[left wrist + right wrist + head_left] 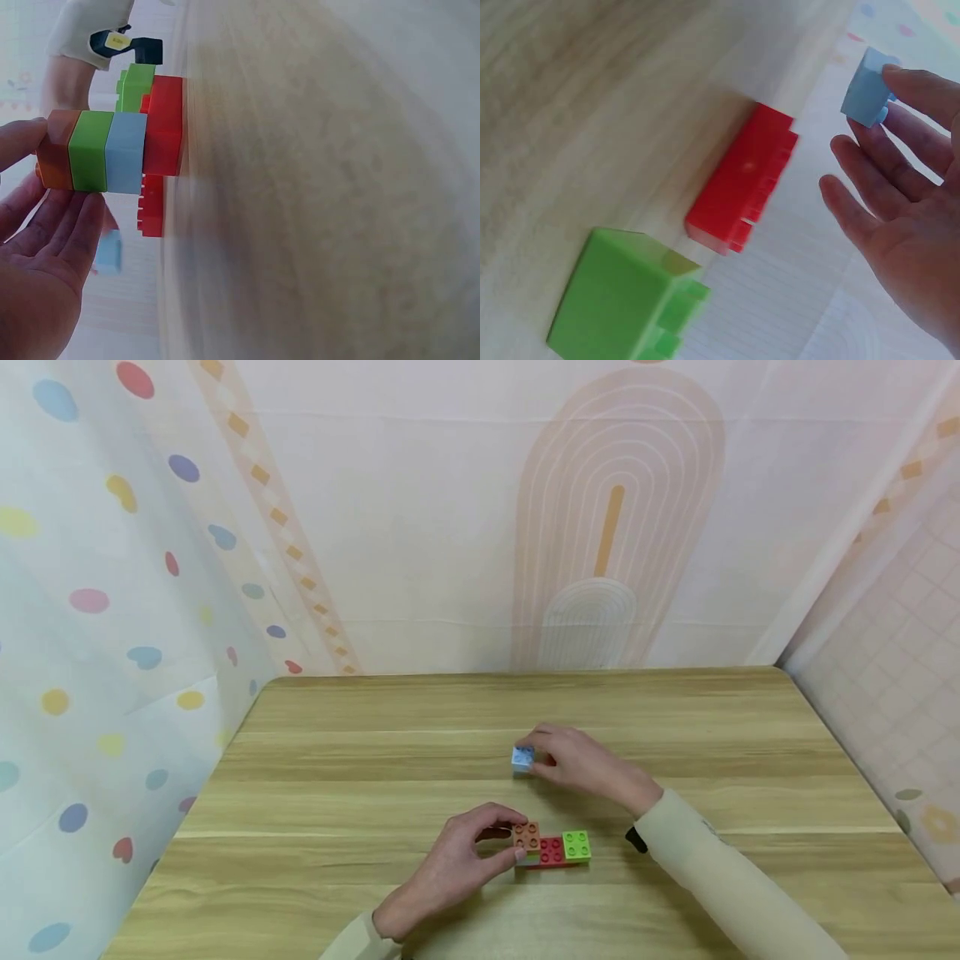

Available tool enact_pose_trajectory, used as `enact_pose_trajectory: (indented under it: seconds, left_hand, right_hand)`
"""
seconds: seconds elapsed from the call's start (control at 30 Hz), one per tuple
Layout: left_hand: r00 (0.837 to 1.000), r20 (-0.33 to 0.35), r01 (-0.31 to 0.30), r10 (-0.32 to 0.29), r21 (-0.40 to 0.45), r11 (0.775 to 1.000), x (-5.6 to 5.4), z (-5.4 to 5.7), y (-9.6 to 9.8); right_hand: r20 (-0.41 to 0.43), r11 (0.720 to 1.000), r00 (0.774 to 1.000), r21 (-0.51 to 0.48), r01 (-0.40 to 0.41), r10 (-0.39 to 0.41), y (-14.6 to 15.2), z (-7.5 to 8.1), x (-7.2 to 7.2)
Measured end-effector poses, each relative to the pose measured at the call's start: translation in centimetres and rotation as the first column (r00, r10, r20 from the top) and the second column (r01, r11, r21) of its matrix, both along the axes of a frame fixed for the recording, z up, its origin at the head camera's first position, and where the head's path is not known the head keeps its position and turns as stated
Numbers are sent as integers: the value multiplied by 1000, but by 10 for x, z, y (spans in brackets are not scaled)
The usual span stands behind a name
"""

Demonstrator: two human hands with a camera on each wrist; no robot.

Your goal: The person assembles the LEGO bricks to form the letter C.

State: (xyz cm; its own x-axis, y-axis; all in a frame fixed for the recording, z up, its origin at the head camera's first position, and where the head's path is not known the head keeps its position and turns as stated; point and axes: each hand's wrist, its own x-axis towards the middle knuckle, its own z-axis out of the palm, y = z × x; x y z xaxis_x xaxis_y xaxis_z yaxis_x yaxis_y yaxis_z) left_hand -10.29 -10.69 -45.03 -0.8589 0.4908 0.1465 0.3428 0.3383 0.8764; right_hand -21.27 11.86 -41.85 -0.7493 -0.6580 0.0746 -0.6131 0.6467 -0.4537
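- Orange toy brick tops a stack on the wooden table; the left hand pinches it, thumb on the near side, forefinger on the far.
- Under it sit a green brick, a light blue brick and a red brick, with a lime brick at the right end.
- Farther out, well apart from the left, the right hand holds a pale blue brick above the table between thumb and fingertips, its lower fingers spread.
- In the left wrist view the pale blue brick is blurred and partly covered by fingers.
- Another red piece shows beyond the stack; whether it joins anything, I cannot tell.
- The right wrist view's lower edge cuts off a large green block.
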Motion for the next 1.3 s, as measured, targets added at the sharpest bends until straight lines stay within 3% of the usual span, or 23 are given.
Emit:
enact_pose_trajectory:
  seconds: [0.3, 0.63, 1.03, 1.3]
  left_hand:
    - [1000, -8, -3, 3, 2, 1000, 0, -1, 0]
    - [1000, -14, -2, 2, 7, 1000, -1, -3, 1]
    - [1000, -20, -1, 2, 33, 999, -1, -4, 1]
    - [1000, -20, -2, 2, 31, 1000, -1, -3, 2]
  right_hand:
    - [-7, 992, 1000, -126, -11, 10, 11, 14, 13]
    - [-5, 971, 1000, -237, -14, 13, 22, 17, 29]
    - [-28, 962, 1000, -273, 5, -13, 30, 19, 48]
    - [-115, 956, 993, -292, -9, -26, 34, 15, 57]
